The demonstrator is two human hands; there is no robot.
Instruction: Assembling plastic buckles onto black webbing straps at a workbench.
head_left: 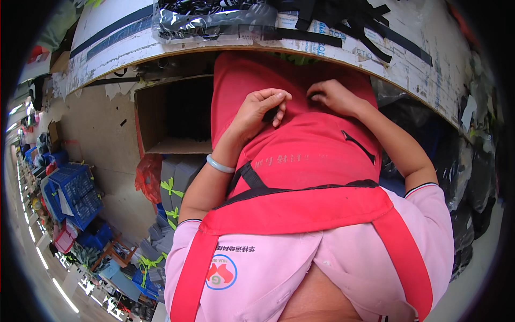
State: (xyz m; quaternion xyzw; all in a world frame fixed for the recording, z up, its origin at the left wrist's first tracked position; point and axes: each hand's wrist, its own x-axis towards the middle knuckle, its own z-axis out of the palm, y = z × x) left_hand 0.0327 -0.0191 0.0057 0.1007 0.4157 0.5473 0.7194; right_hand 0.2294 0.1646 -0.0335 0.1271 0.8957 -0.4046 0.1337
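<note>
My left hand point(262, 110) rests over the lap of a red apron point(300, 139), its thumb and forefinger pinched and the other fingers curled. Whatever it may hold is too small to make out. Across a short gap, my right hand point(333, 96) is bent inward over the same apron with its fingers curled. A dark patch shows under those fingers, and I cannot tell whether it is shadow or a thing. Just beyond both hands runs the edge of a worn white worktable point(214, 51).
On the table lie a clear plastic bag point(209, 24) of black pieces and several black strips point(370, 40). An open cardboard box point(179, 145) stands at left below the table, near a red plastic bag point(148, 177) and grey stacks tied with green ribbon point(171, 187). Blue crates point(75, 193) stand farther left.
</note>
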